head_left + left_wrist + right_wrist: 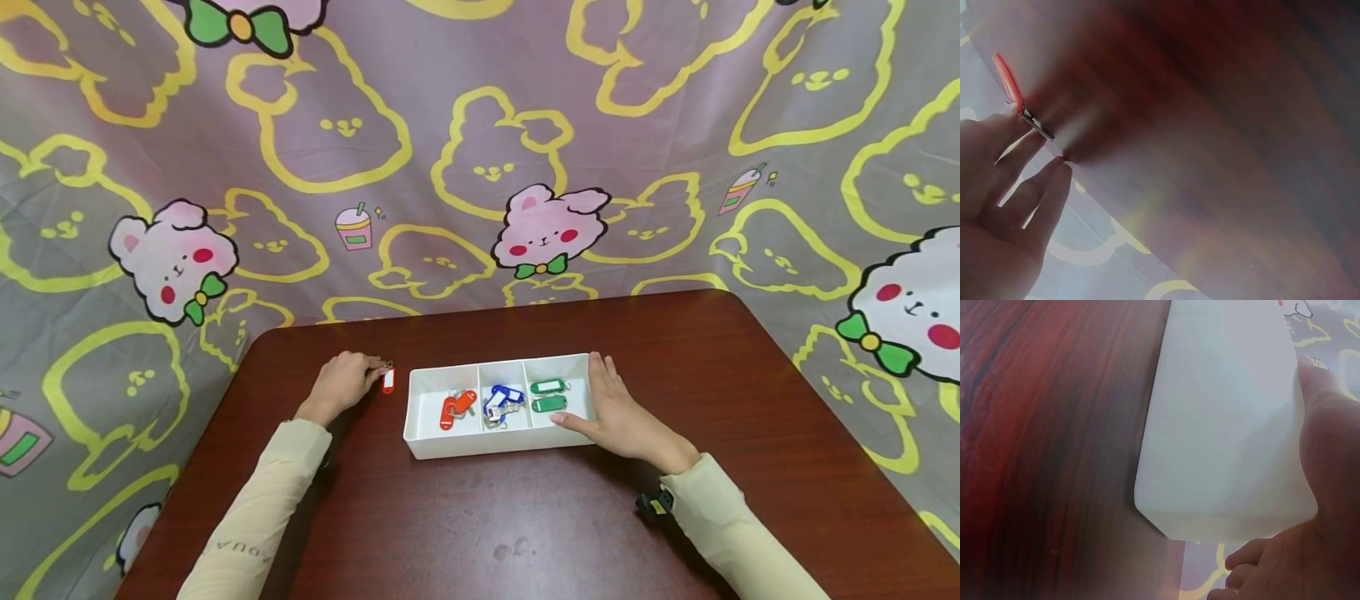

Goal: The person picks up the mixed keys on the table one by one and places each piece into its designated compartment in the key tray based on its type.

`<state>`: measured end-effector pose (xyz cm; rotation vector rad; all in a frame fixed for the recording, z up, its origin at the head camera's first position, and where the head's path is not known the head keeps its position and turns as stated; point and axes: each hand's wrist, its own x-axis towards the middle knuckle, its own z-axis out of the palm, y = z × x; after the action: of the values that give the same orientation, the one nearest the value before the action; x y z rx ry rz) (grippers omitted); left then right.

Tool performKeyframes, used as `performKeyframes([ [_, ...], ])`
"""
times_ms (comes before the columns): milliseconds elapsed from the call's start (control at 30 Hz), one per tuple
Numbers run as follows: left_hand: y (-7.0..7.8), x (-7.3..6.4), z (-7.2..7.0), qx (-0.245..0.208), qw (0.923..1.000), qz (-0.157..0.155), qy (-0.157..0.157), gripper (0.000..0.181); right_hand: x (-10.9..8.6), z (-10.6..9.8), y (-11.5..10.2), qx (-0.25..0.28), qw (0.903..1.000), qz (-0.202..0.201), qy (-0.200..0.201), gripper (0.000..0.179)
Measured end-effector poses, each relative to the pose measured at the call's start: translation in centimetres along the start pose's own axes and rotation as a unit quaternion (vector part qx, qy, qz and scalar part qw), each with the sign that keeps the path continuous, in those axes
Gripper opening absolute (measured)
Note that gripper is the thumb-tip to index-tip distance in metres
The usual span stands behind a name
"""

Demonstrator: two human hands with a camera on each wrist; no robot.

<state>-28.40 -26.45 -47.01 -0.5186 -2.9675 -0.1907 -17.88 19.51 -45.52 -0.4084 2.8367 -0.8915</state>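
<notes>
In the head view, my left hand (345, 385) pinches a red key tag (387, 381) with a white label, left of the white tray (480, 443). In the left wrist view, a metal key (1039, 126) hangs on the same tag, at the thumb and fingertips. At the tray's right end rests my right hand (628, 421), fingers straight along the end wall and thumb over the front rim. Red key tags (455, 408) lie in the left compartment, blue key tags (504, 398) with keys in the middle one, green key tags (549, 395) in the right one.
A dark brown wooden table (465, 517) carries everything. Behind it and at both sides hangs a curtain (450, 167) with cartoon animals in yellow outline. A dark strapped device (656, 502) sits on the right wrist.
</notes>
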Motion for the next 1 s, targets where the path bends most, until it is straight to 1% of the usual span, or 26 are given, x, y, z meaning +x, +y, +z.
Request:
performKeyframes([
  [133, 0.1, 0.1, -0.2, -0.004, 0.9999, 0.004, 0.016, 0.016, 0.0, 0.0, 0.0, -0.004, 1.0000, -0.005, 0.004, 0.123],
  [233, 0.2, 0.1, -0.5, -0.010, 0.9996, 0.000, 0.025, 0.013, 0.0, 0.0, 0.0, -0.006, 0.9999, -0.007, 0.006, 0.123],
  [367, 0.3, 0.1, -0.8, -0.019, 0.9995, -0.007, 0.026, 0.012, 0.0, 0.0, 0.0, -0.004, 1.0000, -0.007, 0.005, 0.123],
  [567, 0.3, 0.1, -0.7, -0.035, 0.9989, -0.013, 0.027, 0.010, 0.0, -0.1, -0.1, -0.005, 1.0000, -0.006, 0.002, 0.123],
  [833, 0.5, 0.1, -0.9, -0.043, 0.9981, -0.006, 0.043, 0.011, 0.0, -0.2, 0.0, -0.006, 1.0000, -0.005, 0.002, 0.124],
  [1000, 0.8, 0.0, -1.1, -0.051, 0.9975, -0.002, 0.048, 0.014, 0.0, -0.1, 0.0, -0.002, 1.0000, -0.005, 0.003, 0.124],
])
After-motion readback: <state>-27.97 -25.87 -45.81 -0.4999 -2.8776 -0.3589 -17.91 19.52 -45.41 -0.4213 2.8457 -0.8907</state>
